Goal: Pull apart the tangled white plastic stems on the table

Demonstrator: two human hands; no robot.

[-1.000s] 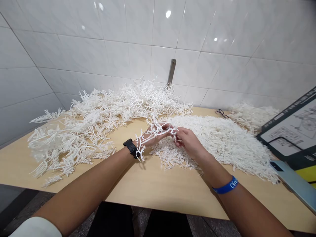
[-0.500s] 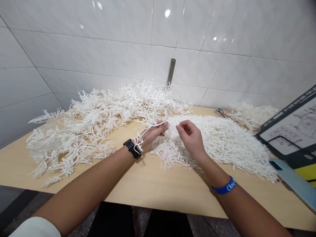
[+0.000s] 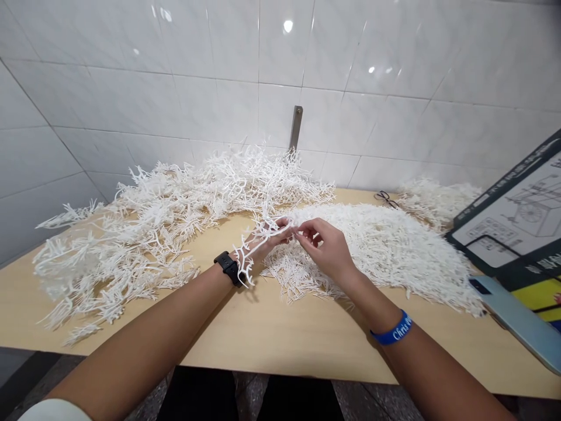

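Note:
My left hand (image 3: 274, 237) is closed on a white branched plastic piece (image 3: 245, 257), whose forked arms trail back over my wrist and black watch. Thumb and forefinger of my right hand (image 3: 326, 245) are pinched together at the piece's end, right against my left fingertips. The exact spot they grip is partly hidden. Beneath and to the right of both hands spreads a pile of small white sticks (image 3: 394, 251). Left of them and behind lies a tangled heap of similar branched pieces (image 3: 144, 228).
Glasses (image 3: 386, 199) lie at the back of the wooden table (image 3: 280, 345), near another white pile (image 3: 438, 202). On the right a light blue phone (image 3: 517, 321) lies by a dark printed box (image 3: 517, 216). A metal bracket (image 3: 295, 127) stands against the tiled wall (image 3: 219, 105).
My right hand has moved left, and its fingertips now meet my left hand at the branched piece's end. My left hand keeps its hold. The whole view has shifted slightly.

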